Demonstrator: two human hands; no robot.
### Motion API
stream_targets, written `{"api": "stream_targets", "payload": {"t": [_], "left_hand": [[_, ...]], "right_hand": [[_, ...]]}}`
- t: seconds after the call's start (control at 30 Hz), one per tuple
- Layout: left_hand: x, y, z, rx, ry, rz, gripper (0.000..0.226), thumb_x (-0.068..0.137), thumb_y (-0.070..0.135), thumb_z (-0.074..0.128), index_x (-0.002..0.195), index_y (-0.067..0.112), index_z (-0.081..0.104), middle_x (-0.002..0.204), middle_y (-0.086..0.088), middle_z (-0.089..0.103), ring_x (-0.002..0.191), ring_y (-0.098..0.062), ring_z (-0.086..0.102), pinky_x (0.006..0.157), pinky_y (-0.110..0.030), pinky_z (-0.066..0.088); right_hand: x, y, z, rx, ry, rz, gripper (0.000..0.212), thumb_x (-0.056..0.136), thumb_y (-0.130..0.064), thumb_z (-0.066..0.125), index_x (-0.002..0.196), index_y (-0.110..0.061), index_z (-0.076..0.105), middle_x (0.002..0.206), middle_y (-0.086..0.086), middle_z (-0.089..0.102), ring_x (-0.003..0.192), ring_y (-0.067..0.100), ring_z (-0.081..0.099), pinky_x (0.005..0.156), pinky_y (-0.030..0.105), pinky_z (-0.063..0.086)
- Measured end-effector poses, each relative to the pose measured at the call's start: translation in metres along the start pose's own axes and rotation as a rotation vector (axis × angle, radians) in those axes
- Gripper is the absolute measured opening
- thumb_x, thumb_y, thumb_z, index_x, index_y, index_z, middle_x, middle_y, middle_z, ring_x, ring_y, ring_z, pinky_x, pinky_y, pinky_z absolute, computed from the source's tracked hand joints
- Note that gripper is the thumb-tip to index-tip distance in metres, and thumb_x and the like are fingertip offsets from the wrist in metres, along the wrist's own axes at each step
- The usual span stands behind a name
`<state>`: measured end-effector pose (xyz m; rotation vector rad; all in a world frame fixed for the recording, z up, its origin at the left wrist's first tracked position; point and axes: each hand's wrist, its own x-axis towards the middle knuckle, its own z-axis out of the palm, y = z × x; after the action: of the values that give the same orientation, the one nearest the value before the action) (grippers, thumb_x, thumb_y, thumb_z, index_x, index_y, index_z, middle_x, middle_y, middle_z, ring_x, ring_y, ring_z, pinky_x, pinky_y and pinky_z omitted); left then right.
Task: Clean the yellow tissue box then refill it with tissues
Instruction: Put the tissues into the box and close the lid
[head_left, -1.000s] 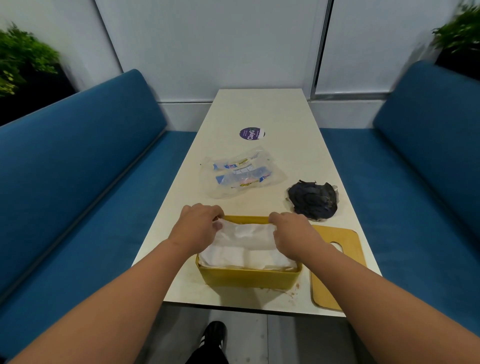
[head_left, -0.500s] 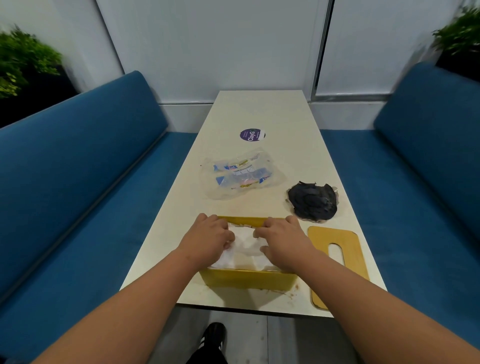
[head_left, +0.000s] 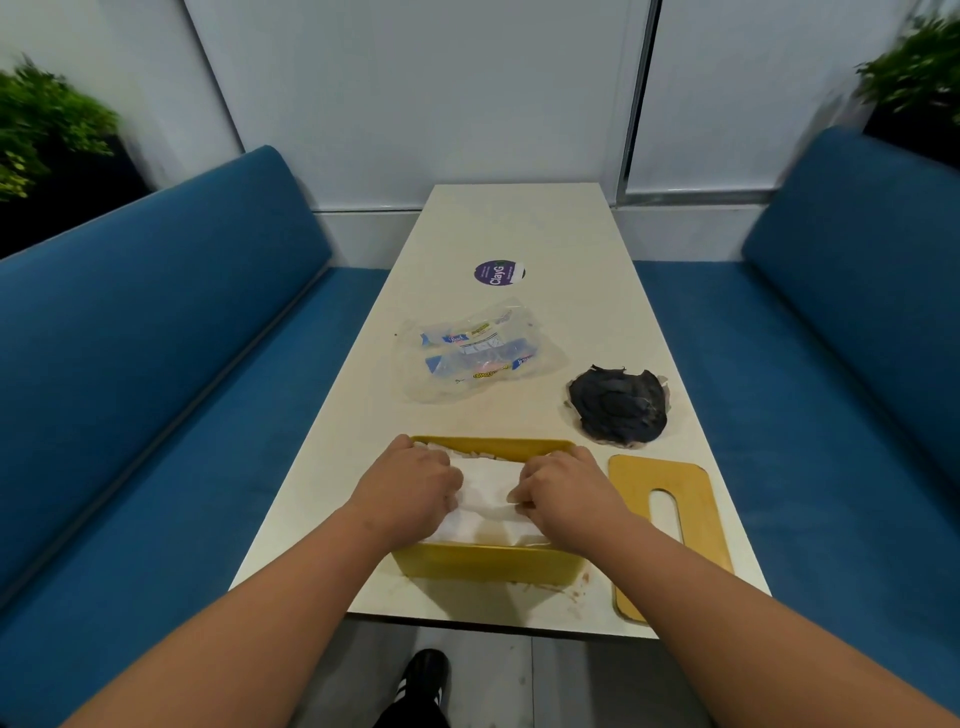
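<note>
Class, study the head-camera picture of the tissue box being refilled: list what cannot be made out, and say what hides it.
1. Fingertips of the left hand and right hand: curled under, out of sight in the head view.
2. Inside of the yellow tissue box: covered by tissues and both hands.
3. Small print on the plastic wrapper: too small and crumpled.
4. Plants at the side edges: blurred and cut off.

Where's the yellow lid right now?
Head view: the yellow lid lies flat on the table, just right of the yellow tissue box, near the dark crumpled cloth.
</note>
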<state>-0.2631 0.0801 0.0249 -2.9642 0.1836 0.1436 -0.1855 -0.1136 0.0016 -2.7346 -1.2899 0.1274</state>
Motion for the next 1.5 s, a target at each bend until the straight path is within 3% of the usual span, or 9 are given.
{"api": "stream_targets", "payload": {"t": [0.5,0.67,0.8,0.9,1.0,1.07,1.17,1.3,1.5], "left_hand": [[-0.001,0.009,-0.004,0.026,-0.083,-0.05,0.029,0.1,0.029,0.039,0.109,0.03,0.067,0.101,0.005,0.062,0.095,-0.02,0.056,0.089,-0.033,0.032],[0.001,0.009,-0.016,0.07,-0.083,-0.037,0.025,0.098,0.029,0.042,0.106,0.03,0.066,0.1,0.005,0.06,0.099,-0.019,0.056,0.081,-0.033,0.028],[0.008,0.011,-0.027,-0.068,-0.048,-0.073,0.034,0.097,0.048,0.045,0.123,0.033,0.061,0.122,0.007,0.06,0.112,-0.017,0.053,0.094,-0.034,0.034],[0.016,0.019,-0.035,-0.202,0.001,-0.033,0.059,0.086,0.065,0.052,0.137,0.034,0.05,0.138,0.005,0.05,0.124,-0.018,0.045,0.104,-0.037,0.034],[0.023,0.03,-0.039,-0.241,-0.143,-0.016,0.106,0.066,0.079,0.063,0.152,0.031,0.024,0.16,0.003,0.022,0.145,-0.021,0.021,0.116,-0.043,0.024],[0.028,0.035,-0.039,-0.203,-0.239,-0.006,0.125,0.058,0.081,0.068,0.155,0.028,0.01,0.163,0.003,0.01,0.149,-0.022,0.01,0.118,-0.046,0.018],[0.032,0.039,-0.04,-0.229,-0.29,-0.014,0.131,0.056,0.078,0.073,0.155,0.028,0.003,0.163,0.003,0.01,0.149,-0.022,0.013,0.119,-0.047,0.018],[0.033,0.041,-0.041,-0.253,-0.312,-0.019,0.133,0.055,0.075,0.076,0.155,0.03,-0.001,0.163,0.003,0.014,0.148,-0.023,0.019,0.118,-0.045,0.023],[0.033,0.042,-0.043,-0.263,-0.318,-0.027,0.133,0.055,0.075,0.076,0.155,0.031,0.0,0.163,0.005,0.012,0.148,-0.022,0.017,0.119,-0.046,0.022]], "right_hand": [[0.005,0.0,0.005,-0.064,-0.052,0.073,0.027,0.095,-0.021,0.049,0.108,-0.028,0.072,0.1,-0.007,0.068,0.099,0.017,0.056,0.097,0.033,0.029],[0.002,0.006,-0.011,0.055,-0.083,0.052,0.036,0.094,-0.038,0.053,0.127,-0.028,0.061,0.125,-0.003,0.063,0.116,0.019,0.053,0.101,0.034,0.035],[-0.007,0.014,-0.024,0.185,0.076,0.085,0.043,0.092,-0.052,0.054,0.125,-0.026,0.063,0.122,-0.002,0.064,0.112,0.019,0.055,0.096,0.034,0.041],[-0.014,0.029,-0.029,0.346,0.207,0.202,0.041,0.093,-0.049,0.054,0.125,-0.026,0.063,0.122,-0.004,0.062,0.114,0.018,0.054,0.1,0.039,0.04],[-0.023,0.054,-0.024,0.472,0.327,0.39,0.044,0.091,-0.046,0.059,0.128,-0.024,0.06,0.122,-0.003,0.061,0.111,0.018,0.057,0.097,0.041,0.046],[-0.037,0.074,-0.017,0.421,0.299,0.586,0.049,0.089,-0.044,0.06,0.132,-0.023,0.055,0.126,0.001,0.058,0.114,0.022,0.055,0.096,0.04,0.046],[-0.064,0.103,-0.002,0.192,0.057,0.894,0.06,0.085,-0.049,0.061,0.132,-0.016,0.046,0.13,0.007,0.05,0.117,0.028,0.049,0.092,0.04,0.045],[-0.086,0.121,0.024,0.267,-0.092,1.095,0.073,0.075,-0.055,0.07,0.128,-0.012,0.044,0.124,0.01,0.049,0.109,0.028,0.054,0.081,0.038,0.052],[-0.083,0.124,0.033,0.272,-0.082,1.081,0.034,0.079,-0.042,0.07,0.084,-0.014,0.051,0.1,0.008,0.057,0.074,0.019,0.058,0.059,0.027,0.051]]}}
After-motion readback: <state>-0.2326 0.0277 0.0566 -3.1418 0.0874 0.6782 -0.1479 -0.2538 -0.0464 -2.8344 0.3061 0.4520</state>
